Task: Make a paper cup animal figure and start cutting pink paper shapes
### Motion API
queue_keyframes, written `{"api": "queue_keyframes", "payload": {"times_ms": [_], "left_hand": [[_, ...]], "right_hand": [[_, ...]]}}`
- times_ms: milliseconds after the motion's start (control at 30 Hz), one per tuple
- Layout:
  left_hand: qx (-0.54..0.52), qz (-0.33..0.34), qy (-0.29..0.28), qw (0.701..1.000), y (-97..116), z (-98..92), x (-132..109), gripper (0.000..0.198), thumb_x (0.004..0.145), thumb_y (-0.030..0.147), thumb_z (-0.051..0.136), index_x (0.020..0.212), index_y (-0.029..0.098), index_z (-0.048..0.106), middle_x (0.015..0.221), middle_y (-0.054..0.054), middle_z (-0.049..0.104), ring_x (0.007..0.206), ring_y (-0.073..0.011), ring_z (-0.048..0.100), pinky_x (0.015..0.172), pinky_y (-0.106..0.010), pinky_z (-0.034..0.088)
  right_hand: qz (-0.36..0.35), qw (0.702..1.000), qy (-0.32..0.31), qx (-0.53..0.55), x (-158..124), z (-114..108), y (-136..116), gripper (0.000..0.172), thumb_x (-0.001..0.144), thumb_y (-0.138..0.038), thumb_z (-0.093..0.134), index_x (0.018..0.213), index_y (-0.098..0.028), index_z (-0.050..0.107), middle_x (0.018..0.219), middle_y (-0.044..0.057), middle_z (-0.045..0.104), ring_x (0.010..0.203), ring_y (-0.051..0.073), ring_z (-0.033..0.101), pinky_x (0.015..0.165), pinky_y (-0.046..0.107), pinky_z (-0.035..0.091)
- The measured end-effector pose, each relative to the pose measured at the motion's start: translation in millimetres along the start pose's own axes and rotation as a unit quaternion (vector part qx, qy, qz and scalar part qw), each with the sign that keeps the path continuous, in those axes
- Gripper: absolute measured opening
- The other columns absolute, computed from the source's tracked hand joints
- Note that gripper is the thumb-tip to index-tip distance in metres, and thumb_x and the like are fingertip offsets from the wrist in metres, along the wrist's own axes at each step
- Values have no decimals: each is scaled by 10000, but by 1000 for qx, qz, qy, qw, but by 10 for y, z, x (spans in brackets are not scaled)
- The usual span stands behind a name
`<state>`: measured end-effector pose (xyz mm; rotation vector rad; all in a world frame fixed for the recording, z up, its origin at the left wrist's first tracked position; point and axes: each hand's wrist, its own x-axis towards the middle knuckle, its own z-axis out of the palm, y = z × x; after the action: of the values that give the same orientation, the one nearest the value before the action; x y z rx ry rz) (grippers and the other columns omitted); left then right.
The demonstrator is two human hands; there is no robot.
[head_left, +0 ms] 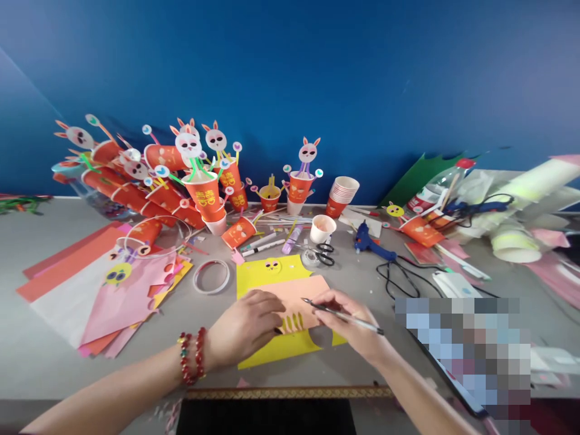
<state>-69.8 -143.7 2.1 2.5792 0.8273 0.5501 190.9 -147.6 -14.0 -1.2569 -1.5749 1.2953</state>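
Observation:
A yellow paper sheet (pixel 265 275) lies on the grey table (pixel 362 356) in front of me, with a peach paper piece (pixel 301 296) on top of it. My left hand (pixel 247 326), with a red bead bracelet on the wrist, presses down on the peach paper, fingers curled over its left edge. My right hand (pixel 351 323) grips a thin silver pen (pixel 342 315) like a pencil, its tip touching the peach paper. Small yellow strokes show at the paper's lower edge between the hands.
Red paper cups with rabbit faces (pixel 199 181) crowd the back left. Coloured paper sheets (pixel 104 290) lie at left, a tape ring (pixel 211 277) beside them. Scissors (pixel 324 254), a blue glue gun (pixel 369 241), a white cup (pixel 322 228) and stacked cups (pixel 342 196) stand behind.

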Motion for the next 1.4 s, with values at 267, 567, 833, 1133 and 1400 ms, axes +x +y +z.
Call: {"api": "queue_keyframes", "payload": {"times_ms": [267,567,833,1133,1400], "left_hand": [[61,27,-95,993,-118,336,54,432,947,318,524,1378,288,491,1487,-93,449,1362,-284,397,1138,-510,291],[84,8,-94,992,-146,333,-1,413,946,399,540,1355,348,517,1501,-57,424,1399,-298,321,1163,-574,179],[75,10,-101,992,-221,370,-29,439,937,396,560,1370,357,501,1529,-51,376,1411,-303,289,1169,-586,149],[73,1,-103,992,-218,395,-41,450,934,394,573,1374,350,494,1536,-59,369,1426,-297,275,1176,-590,128],[76,1,-97,992,-197,374,-30,441,918,374,602,1351,351,522,1528,-59,382,1411,-304,301,1168,-598,164]], "right_hand": [[-54,995,34,-73,-54,28,181,119,859,-209,516,740,-216,508,589,-43,538,524,123,512,493,223,386],[-84,986,-5,-144,97,53,96,73,859,-199,545,787,-206,554,661,-34,550,548,109,511,516,216,382],[-111,987,8,-116,134,111,292,85,861,-152,498,832,-212,549,661,-27,558,557,125,538,521,231,387],[-163,975,23,-150,156,106,289,173,819,-103,497,686,-215,498,568,-49,488,500,110,443,509,238,328],[-138,977,11,-162,170,117,254,178,821,-124,485,674,-221,506,559,-35,519,503,125,473,509,250,347]]}}
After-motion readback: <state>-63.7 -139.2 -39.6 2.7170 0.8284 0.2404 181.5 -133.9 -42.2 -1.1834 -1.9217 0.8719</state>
